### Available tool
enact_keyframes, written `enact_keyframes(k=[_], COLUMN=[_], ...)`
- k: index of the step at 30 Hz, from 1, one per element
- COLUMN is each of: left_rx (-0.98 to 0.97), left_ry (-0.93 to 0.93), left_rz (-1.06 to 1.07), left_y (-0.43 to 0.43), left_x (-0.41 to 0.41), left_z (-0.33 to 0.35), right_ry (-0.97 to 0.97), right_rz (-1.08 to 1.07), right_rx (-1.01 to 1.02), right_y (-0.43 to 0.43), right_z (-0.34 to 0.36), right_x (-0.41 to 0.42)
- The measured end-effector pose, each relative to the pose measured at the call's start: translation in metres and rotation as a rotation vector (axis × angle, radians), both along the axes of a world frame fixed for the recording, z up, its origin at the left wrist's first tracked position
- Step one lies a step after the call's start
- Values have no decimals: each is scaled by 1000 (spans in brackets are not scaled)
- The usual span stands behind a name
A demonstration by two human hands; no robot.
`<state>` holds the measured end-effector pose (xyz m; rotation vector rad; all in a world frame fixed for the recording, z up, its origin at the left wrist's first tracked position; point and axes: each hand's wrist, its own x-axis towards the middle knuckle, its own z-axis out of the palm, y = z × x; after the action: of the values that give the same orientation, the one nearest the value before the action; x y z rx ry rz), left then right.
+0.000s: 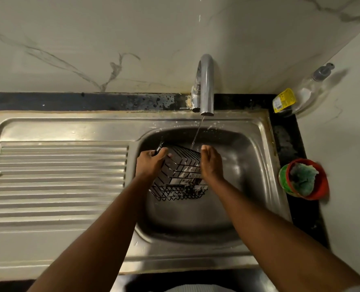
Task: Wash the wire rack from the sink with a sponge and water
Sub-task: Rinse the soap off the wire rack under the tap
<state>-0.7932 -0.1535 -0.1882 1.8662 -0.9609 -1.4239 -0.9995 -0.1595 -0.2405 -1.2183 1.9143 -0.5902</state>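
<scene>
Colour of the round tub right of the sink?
Red round plastic tub, green label on its side; head view.

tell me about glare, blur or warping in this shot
Head view: dim, warm light; soft glare on the tap and the draining board ridges; the wide lens bows the sink rim; the bottle throws a shadow on the right wall; the wire rack in the left hand is fairly sharp, the red tub at the edge smeared.

Black countertop w/ steel sink, soap bottle + red tub at rt
</scene>
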Motion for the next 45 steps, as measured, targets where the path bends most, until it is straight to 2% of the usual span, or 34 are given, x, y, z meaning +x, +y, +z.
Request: enact_keyframes(k=[2,4,6,9,12,14,17,19,23,26,29,31,33,35,36,39,42,45], left_rx=[5,29,41,86,150,173,159,131,91,-6,-145,-205,-261,-249,-232,-153,-122,-123], left_ry=[110,143,153,187,241,315,436,411,401,207,32,-189,-510,-758,-816,-869,-861,-849], left_rz=[-53,-124,-189,-156,-81,4,161,235,305,215,71,23,12,-138,-226,-385,-366,-314], left_y=[1,0,1,-4,-14,-15,-11,-12,-20,-20,-20,-18,-14,-13,-15,-26,-30,-36], left_x=[2,5,13,28,44,47,31,22,17,6,-7,-20,-37,-54,-60,-67,-71,-69], left_z=[4,10,12,22,22,24,29,30,37,47,48,47,52,55,61,70,71,69], right_ry=[15,-76,-189,-342,-603,-733,-789,-860,-850,-797,-835,-867,-894,-922,-928,-777,-595,-624], right_rz=[-3,-15,-122,-253,-278,-268,-270,-215,-262,-318,-340,-337,-343,-367,-355,-328,-346,-251], right_rx=[116,197,209,263,456,451,399,362,345,282,288,321,332,319,311,322,314,318], right_y=[-5,-14,-25,-32,-27,-30,-31,-31,-33,-36,-39,-41,-40,-37,-36,-38,-50,-61], right_z=[-2,2,7,3,19,43,82,102,113,108,101,97,94,92,91,95,80,70], right_x=[-12,-21,-27,-44,-56,-57,-56,-53,-54,-56,-66,-73,-75,-78,-78,-75,-80,-81])
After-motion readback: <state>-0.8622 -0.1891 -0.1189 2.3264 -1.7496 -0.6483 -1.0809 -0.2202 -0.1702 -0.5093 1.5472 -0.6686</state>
